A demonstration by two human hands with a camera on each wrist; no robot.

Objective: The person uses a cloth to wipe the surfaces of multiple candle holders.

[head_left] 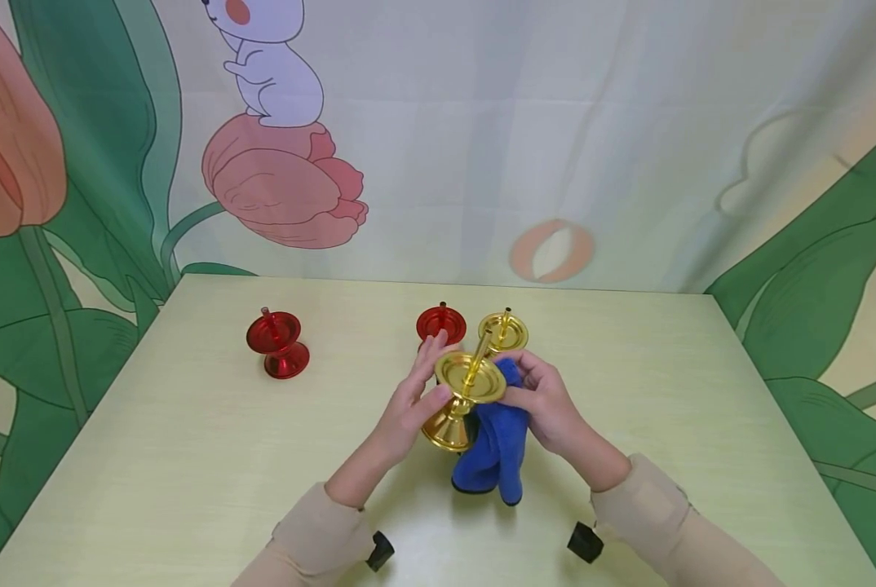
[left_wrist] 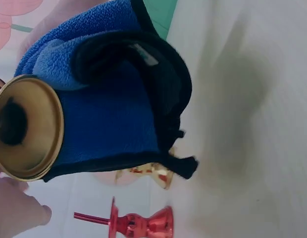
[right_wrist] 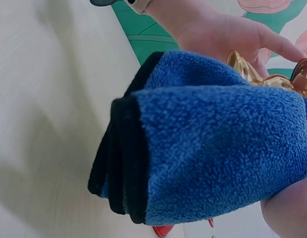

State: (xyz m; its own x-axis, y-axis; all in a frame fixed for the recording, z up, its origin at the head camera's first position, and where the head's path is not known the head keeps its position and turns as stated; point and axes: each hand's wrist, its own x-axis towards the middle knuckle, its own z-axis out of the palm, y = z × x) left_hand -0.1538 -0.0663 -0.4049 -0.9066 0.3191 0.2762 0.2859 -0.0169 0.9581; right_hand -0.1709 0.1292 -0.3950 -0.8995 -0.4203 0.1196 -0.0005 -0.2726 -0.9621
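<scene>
A gold candle holder (head_left: 454, 425) with a wide dish and an upright stem is held above the table, slightly tilted. At the left side of its dish is my left hand (head_left: 403, 414), fingers extended and thumb tip touching the rim. My right hand (head_left: 551, 399) pinches a blue cloth (head_left: 500, 440) against the dish's right rim. The cloth's dark-edged folds hang below that hand. In the left wrist view, the round underside of the holder's base (left_wrist: 37, 131) shows beside the cloth. The cloth covers much of the holder in the right wrist view.
A red candle holder (head_left: 285, 359) stands on the table (head_left: 152, 465) to the left. Behind my hands are another red holder (head_left: 431, 322) and a second gold holder (head_left: 515, 330), both partly hidden. A printed curtain (head_left: 438, 163) hangs beyond the table's far edge.
</scene>
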